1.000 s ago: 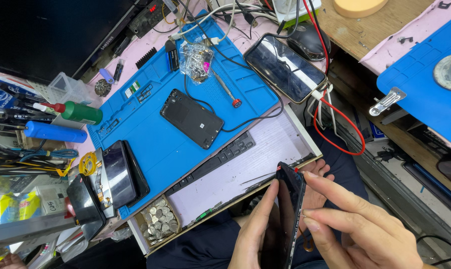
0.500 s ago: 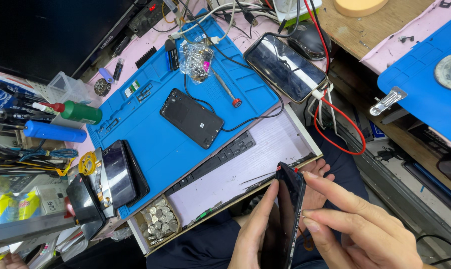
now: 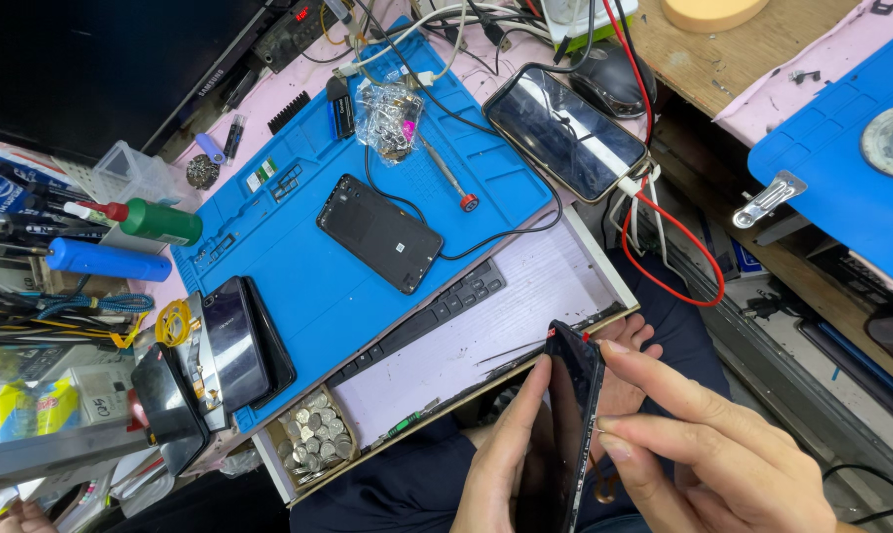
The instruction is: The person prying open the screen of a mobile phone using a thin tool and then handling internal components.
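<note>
- The left hand grips a dark smartphone held edge-up over the lap, near the open drawer.
- The right hand pinches the phone's upper edge with fingertips, seemingly working along the seam.
- Next, a steady, gentle pull along that edge seems needed.
- A second phone's back cover lies on the blue mat, farther left.

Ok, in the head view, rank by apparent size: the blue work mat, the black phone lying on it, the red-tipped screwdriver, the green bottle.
1. Blue work mat
2. Black phone
3. and 4. Green bottle and red-tipped screwdriver look about alike; I won't rank them.
</note>
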